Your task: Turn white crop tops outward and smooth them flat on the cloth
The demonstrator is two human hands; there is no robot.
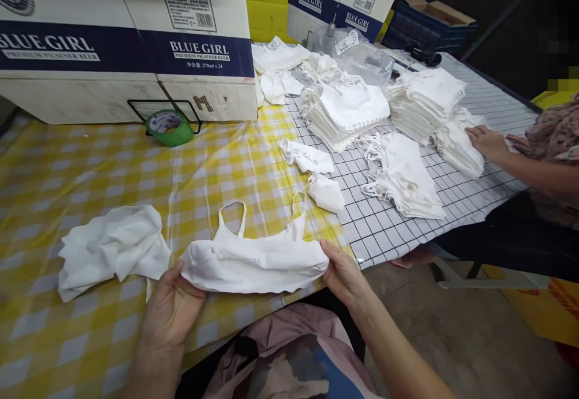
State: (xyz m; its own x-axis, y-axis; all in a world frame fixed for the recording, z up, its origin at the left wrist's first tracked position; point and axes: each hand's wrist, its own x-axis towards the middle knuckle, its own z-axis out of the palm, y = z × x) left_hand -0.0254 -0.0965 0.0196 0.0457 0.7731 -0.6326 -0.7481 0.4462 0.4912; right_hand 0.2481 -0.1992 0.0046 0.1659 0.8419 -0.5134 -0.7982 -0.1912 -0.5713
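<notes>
White strapped garment (256, 263), long axis crosswise, pinched at its left end by the left hand (174, 308) and its right end by the right hand (346, 275).

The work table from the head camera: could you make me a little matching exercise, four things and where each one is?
1. Strapped white garment
2. Green tape roll
3. Crumpled white cloth
4. Blue crate

A. Beyond the white grid cloth
B. Left of the left hand
C. Just in front of the large left box
D. Between left hand and right hand

Pairs: 1-D, 2-C, 3-B, 4-A
</notes>
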